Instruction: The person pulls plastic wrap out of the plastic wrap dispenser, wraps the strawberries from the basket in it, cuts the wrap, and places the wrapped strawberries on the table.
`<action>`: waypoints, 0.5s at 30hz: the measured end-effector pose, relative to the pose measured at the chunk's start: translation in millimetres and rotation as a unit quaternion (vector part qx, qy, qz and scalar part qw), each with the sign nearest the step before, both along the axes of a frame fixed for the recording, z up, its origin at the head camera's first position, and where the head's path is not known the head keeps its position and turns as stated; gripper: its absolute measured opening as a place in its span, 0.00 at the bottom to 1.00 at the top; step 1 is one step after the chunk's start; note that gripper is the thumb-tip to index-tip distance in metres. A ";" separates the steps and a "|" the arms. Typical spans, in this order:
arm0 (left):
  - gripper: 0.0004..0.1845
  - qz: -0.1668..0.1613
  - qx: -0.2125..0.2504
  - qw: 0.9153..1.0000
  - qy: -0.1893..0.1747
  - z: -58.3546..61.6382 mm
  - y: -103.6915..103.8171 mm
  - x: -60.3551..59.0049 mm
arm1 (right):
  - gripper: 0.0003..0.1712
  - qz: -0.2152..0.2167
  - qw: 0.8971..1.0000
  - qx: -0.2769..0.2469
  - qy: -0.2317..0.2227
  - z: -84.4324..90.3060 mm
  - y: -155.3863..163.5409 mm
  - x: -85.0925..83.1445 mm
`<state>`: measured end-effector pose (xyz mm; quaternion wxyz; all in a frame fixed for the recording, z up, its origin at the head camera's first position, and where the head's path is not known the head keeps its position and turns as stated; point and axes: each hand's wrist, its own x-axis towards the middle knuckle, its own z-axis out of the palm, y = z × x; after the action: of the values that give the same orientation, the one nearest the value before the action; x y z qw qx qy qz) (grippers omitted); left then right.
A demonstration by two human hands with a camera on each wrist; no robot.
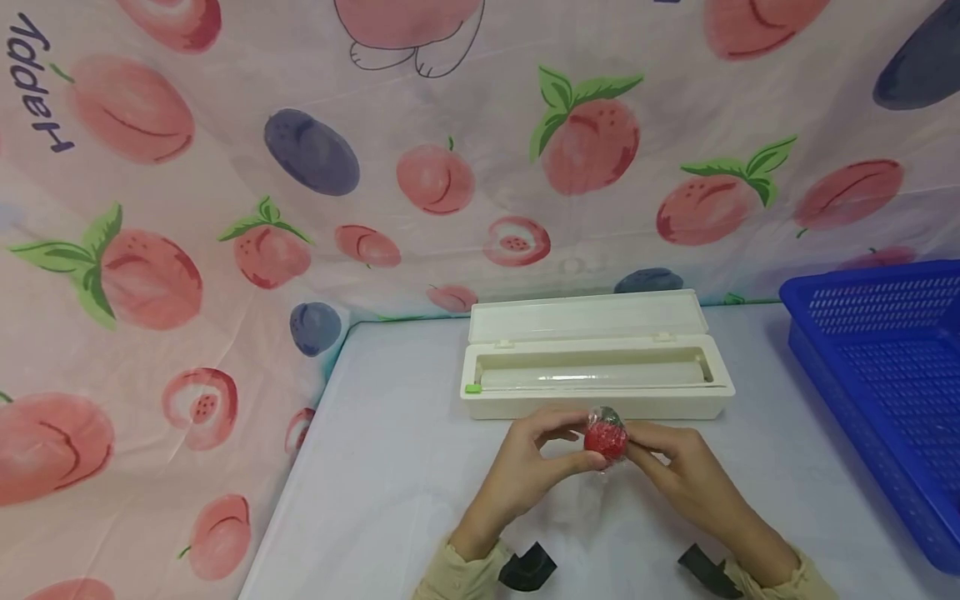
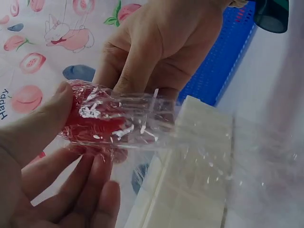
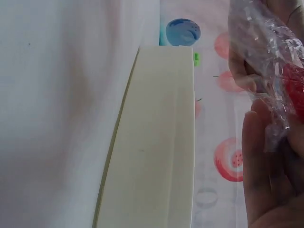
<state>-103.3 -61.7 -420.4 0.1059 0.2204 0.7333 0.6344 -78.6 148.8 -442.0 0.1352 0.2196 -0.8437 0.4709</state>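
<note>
Sleeves: a beige cuff (image 1: 459,573) on each forearm, behind the hands.
Wrist pieces: one black piece (image 1: 527,568) sits just inside the left wrist, another (image 1: 708,572) just inside the right.
Left hand: the left hand (image 1: 528,458) holds the fruit from its left side, thumb low on the near face and fingers curved round behind.
Right hand: the right hand (image 1: 693,471) pinches at the wrapped fruit's right side, thumb and fingers drawn together on the film.
Strawberry: a red strawberry (image 1: 604,440) with a green top, held between the two hands, above the table.
Film: clear plastic film (image 2: 147,126), crinkled and shiny, lies round the strawberry; a loose length trails below the hands.
Table cover: white cloth (image 1: 375,433) beneath both hands.
Dispenser: a cream film dispenser (image 1: 592,407) just beyond the hands, its hinged lid (image 1: 585,318) raised on the far side.
Roll: a shiny film roll (image 1: 600,377) lies lengthwise inside it.
Slider: a small green slider (image 1: 472,388) at the dispenser's left end, beyond the left hand.
Basket: a blue perforated plastic basket (image 1: 851,408), well to the right of the right hand.
Backdrop: fruit-printed fabric (image 1: 247,75) beyond the hands and to their left.
</note>
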 end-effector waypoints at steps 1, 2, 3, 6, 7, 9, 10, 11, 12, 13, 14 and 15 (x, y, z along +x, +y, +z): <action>0.23 -0.005 -0.004 1.000 0.002 0.4 0.2 0.5 | 0.14 -0.008 1.000 0.000 -0.002 0.1 0.1 -0.1; 0.21 -0.008 -0.008 1.000 0.002 0.8 0.3 1.0 | 0.14 -0.017 1.000 -0.001 -0.005 0.3 0.1 -0.1; 0.20 -0.009 -0.008 1.000 -0.001 1.2 0.3 1.6 | 0.13 -0.026 1.000 -0.002 -0.008 0.4 0.0 -0.1; 0.19 -0.006 0.003 1.000 -0.008 0.9 0.5 2.2 | 0.13 -0.049 0.999 -0.010 -0.017 0.3 -0.1 -0.6; 0.19 -0.003 0.007 1.000 -0.008 0.6 0.5 2.0 | 0.13 -0.053 0.998 -0.013 -0.017 0.2 -0.1 -0.8; 0.19 0.008 0.017 1.000 -0.014 -0.2 0.5 1.2 | 0.14 -0.053 0.998 -0.019 -0.017 0.3 -0.3 -1.1; 0.19 0.019 0.020 0.999 -0.016 -0.7 0.4 0.7 | 0.14 -0.050 0.998 -0.022 -0.017 0.6 -0.4 -1.1; 0.19 0.030 0.023 0.999 -0.019 -0.9 0.3 0.2 | 0.14 -0.047 0.998 -0.024 -0.018 1.1 -0.7 -0.7; 0.20 0.042 0.026 0.998 -0.027 -1.0 0.1 -0.1 | 0.14 -0.042 0.999 -0.026 -0.018 1.6 -1.2 -0.3; 0.20 0.054 0.029 0.997 -0.035 -0.9 -0.1 -0.3 | 0.14 -0.037 0.999 -0.028 -0.020 2.2 -2.0 0.4; 0.20 0.065 0.034 0.996 -0.045 -0.8 0.0 -0.5 | 0.14 -0.032 0.999 -0.028 -0.022 3.0 -2.8 1.3; 0.19 0.074 0.038 0.995 -0.053 -0.6 0.1 -0.6 | 0.14 -0.028 0.999 -0.026 -0.026 3.9 -3.7 2.5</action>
<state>-103.9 -61.5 -421.0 0.0885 0.1353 0.7162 0.6789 -76.1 145.1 -438.1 0.1320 0.1797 -0.8403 0.4941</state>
